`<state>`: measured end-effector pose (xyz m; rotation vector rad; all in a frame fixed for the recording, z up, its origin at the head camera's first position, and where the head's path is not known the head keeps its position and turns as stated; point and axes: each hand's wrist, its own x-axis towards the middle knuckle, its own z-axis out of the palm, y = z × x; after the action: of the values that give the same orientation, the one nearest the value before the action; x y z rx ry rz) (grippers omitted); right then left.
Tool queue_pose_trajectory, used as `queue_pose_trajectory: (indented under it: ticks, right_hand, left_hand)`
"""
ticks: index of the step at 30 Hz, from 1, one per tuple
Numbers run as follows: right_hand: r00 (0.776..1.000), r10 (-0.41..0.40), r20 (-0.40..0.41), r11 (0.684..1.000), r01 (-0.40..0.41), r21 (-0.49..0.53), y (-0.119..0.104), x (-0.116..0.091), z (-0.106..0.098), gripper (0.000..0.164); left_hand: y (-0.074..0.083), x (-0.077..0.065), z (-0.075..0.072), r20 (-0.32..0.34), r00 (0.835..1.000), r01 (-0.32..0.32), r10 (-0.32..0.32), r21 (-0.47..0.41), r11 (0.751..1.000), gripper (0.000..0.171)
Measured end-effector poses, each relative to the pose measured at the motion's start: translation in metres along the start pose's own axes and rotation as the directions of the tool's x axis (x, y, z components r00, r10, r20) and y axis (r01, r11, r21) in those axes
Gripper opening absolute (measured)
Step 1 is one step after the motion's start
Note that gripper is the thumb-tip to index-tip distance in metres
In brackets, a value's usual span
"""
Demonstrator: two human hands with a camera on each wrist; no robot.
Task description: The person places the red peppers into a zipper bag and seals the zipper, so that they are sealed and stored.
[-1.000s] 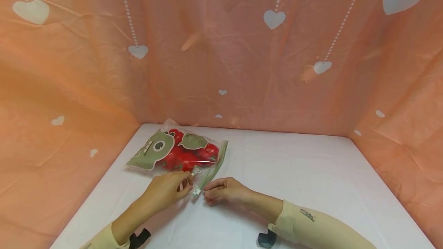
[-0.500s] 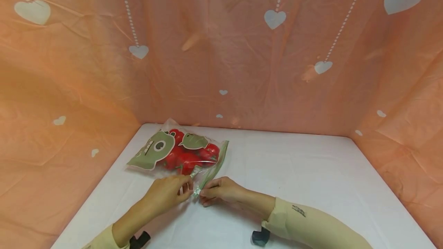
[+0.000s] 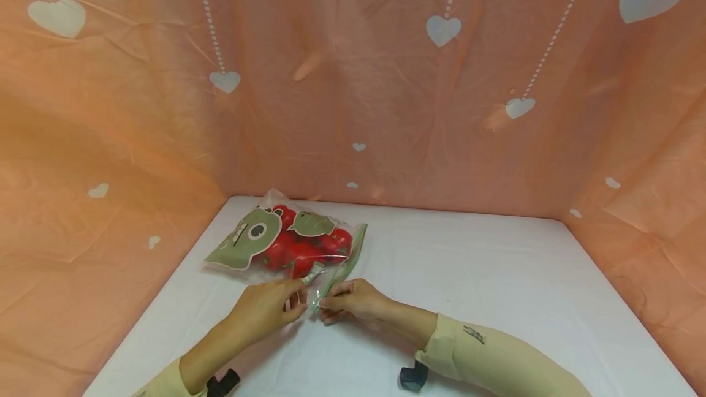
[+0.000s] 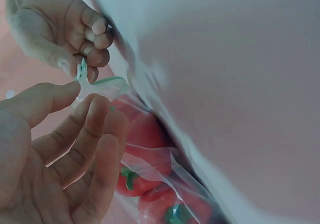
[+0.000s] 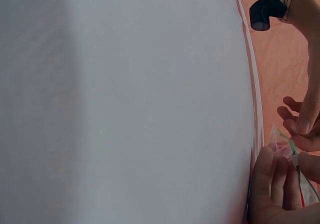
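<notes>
A clear zip bag (image 3: pixel 265 268) with green cartoon prints lies at the table's left, holding several red peppers (image 3: pixel 300 256) with green stems. Its green zip strip (image 3: pixel 355 247) runs along the right edge, and a small pale slider (image 4: pixel 81 71) sits at the near end. My left hand (image 3: pixel 270 305) pinches the bag's near corner between thumb and fingertips. Just to the right, my right hand (image 3: pixel 355 300) pinches the zip end at the slider. In the right wrist view, the fingers of both hands meet closely around that corner, partly covering it.
The white table (image 3: pixel 469 274) is enclosed by orange curtains (image 3: pixel 386 109) with white hearts at the back and both sides. A black wrist mount (image 3: pixel 413 377) hangs below the right sleeve, and another black mount (image 3: pixel 223 381) below the left.
My right hand has moved slightly left to the zip end and now pinches it, where a gap showed a second ago. The left hand stays at the corner.
</notes>
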<state>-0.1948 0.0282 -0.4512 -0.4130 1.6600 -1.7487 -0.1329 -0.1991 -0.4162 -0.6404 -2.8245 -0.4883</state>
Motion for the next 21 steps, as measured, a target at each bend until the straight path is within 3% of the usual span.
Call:
queue_pose_trajectory:
  ticks: [21]
  right_hand:
    - [1.000, -0.014, -0.010, 0.995, 0.015, 0.101, 0.004, 0.004, 0.001, 0.005]
  left_hand:
    - [0.005, 0.013, 0.009, 0.063, 0.993, 0.102, -0.099, -0.040, 0.994, 0.025]
